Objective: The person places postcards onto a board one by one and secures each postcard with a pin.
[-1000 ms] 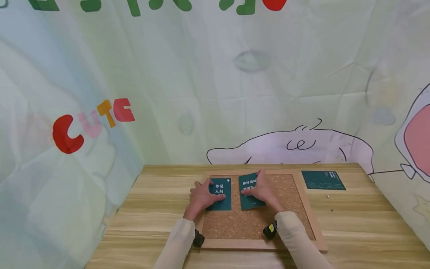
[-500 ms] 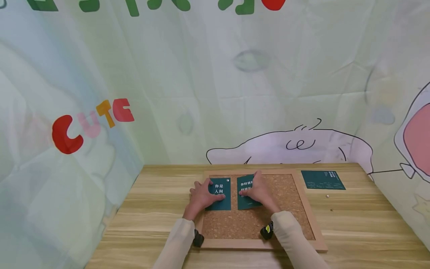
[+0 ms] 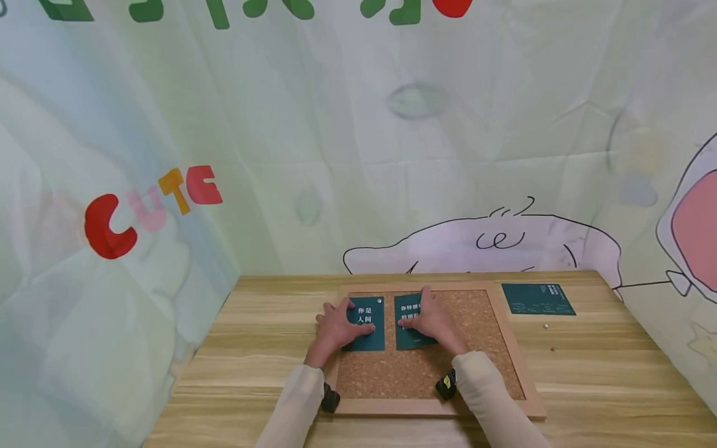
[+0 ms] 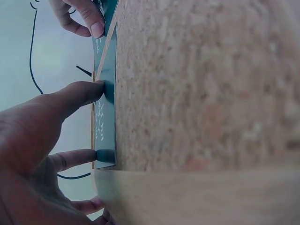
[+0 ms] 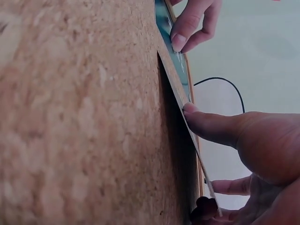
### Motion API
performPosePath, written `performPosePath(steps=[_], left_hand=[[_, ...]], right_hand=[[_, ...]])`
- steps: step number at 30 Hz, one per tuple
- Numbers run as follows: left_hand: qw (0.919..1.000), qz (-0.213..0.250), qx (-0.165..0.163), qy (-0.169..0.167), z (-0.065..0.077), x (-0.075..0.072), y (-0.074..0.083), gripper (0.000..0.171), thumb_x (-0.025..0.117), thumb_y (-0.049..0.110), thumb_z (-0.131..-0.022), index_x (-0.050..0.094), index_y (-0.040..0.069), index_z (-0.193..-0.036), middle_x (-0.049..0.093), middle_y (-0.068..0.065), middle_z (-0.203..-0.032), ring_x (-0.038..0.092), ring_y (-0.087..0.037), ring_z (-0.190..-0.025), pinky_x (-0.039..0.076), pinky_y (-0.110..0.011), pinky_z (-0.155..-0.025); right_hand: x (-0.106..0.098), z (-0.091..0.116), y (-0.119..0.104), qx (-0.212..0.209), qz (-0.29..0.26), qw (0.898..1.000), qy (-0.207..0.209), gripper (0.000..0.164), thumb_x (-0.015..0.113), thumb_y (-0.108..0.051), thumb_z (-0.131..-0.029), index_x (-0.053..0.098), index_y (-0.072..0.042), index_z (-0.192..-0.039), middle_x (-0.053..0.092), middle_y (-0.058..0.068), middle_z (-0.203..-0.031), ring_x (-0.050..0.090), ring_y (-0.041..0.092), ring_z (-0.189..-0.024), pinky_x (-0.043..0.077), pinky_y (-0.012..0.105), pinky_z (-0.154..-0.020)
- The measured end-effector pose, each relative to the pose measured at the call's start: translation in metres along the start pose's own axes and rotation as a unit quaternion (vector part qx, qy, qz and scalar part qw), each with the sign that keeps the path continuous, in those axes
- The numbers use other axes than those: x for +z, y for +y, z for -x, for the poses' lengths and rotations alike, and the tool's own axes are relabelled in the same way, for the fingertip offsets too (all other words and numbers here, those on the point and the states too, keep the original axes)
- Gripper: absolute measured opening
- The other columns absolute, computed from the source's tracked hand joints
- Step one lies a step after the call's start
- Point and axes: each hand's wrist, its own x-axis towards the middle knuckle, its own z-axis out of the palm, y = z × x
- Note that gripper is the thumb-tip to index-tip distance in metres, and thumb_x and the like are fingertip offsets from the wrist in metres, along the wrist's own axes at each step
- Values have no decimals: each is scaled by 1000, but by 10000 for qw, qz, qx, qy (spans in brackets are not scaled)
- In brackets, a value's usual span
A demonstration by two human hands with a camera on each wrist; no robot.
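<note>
A framed cork board (image 3: 392, 373) lies on the wooden table with two dark green cards with white lettering. My left hand (image 3: 335, 326) rests on the left card (image 3: 376, 341), its thumb and a fingertip pressing the card flat in the left wrist view. A small pin (image 3: 379, 300) sits in that card's upper right corner. With my right hand (image 3: 437, 318) I hold the right card (image 3: 411, 339), thumb on its face and fingers at its right side. In the right wrist view this card's right side is raised off the cork; its left edge is at the cork.
A third green card (image 3: 538, 299) lies on the table right of the board, near the back edge. Below it are a small shiny pin (image 3: 546, 326) and a tiny dark object (image 3: 552, 350). A printed cloth backdrop (image 3: 313, 124) hangs behind the table.
My right hand has shifted slightly left with its card, which now stands straighter and closer to the left card. The left hand has stayed in place.
</note>
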Motion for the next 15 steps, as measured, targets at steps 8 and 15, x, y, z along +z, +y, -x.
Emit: performPosePath(steps=[8, 15], left_hand=[[10000, 32, 10, 29, 0, 0, -1, 81, 88, 51, -79, 55, 13, -143, 43, -25, -131, 41, -46, -116, 46, -62, -91], [10000, 42, 20, 31, 0, 0, -1, 80, 88, 51, -79, 55, 13, -142, 43, -25, -131, 41, -47, -116, 46, -63, -91]], right_hand=[[1, 3, 0, 30, 805, 9966, 163, 91, 90, -48, -79, 48, 0, -144, 47, 23, -118, 52, 31, -89, 48, 41, -69], [2, 3, 2, -190, 952, 9948, 308, 98, 90, -50, -78, 47, -1, -151, 46, 24, -120, 50, 32, -92, 49, 44, -74]])
